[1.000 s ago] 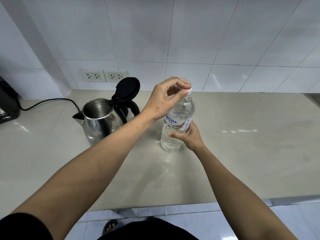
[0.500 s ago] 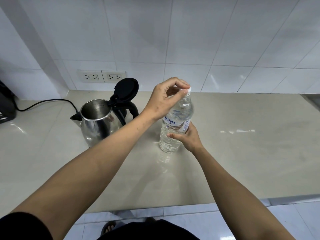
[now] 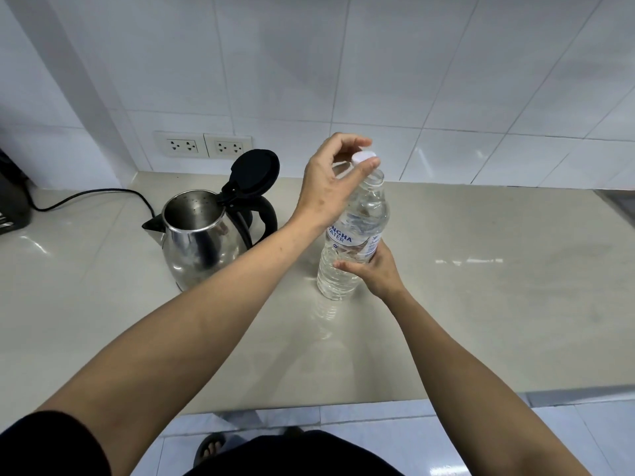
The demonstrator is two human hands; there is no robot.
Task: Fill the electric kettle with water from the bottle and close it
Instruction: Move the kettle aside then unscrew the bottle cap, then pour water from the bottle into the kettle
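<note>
A clear plastic water bottle point(image 3: 357, 228) stands upright on the beige countertop point(image 3: 481, 304), nearly full. My right hand point(image 3: 372, 269) grips its lower body from the right. My left hand point(image 3: 330, 183) pinches the white cap point(image 3: 363, 156) between thumb and fingers, just above and left of the bottle's bare neck. To the left stands a steel electric kettle point(image 3: 199, 238) with its black lid point(image 3: 254, 171) tipped up and open, the inside looking empty.
A black cord point(image 3: 92, 197) runs along the counter from the kettle toward a dark appliance point(image 3: 12, 204) at the far left. Two wall sockets point(image 3: 202, 145) sit in the white tiles behind the kettle. The counter's front edge runs near my body.
My left hand has lifted the cap off the bottle's neck; before, it was still seated on the bottle. The right hand keeps its hold.
</note>
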